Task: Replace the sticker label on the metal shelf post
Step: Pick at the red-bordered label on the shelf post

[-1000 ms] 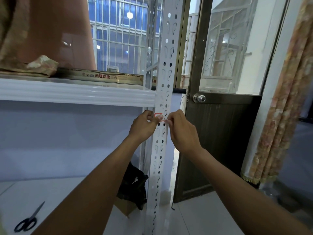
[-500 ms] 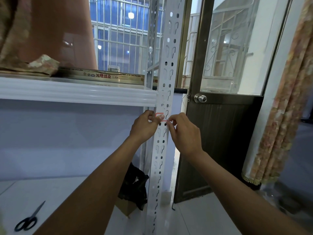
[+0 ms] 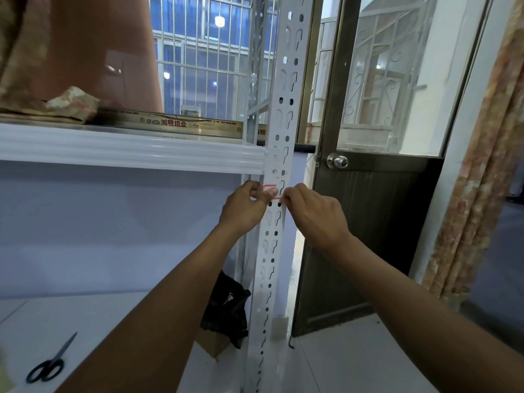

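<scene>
A white perforated metal shelf post (image 3: 272,245) runs up the middle of the view. Just below the shelf beam a small white sticker label with a red border (image 3: 269,187) lies on the post's face. My left hand (image 3: 246,208) wraps the post's left edge, its thumb pressing on the label. My right hand (image 3: 312,214) sits at the post's right edge and its fingertips pinch the label's right end. Most of the label is hidden by the thumb and fingers.
A white shelf beam (image 3: 127,151) joins the post at the left, with a cloth (image 3: 68,104) and a printed box (image 3: 173,124) on it. Black scissors (image 3: 51,364) lie on the lower shelf. A dark bag (image 3: 226,307) and a brown door (image 3: 368,222) stand behind.
Both hands stay on the label at the post. The right hand's fingertips have shifted slightly at the label's right end; the view has drifted a little.
</scene>
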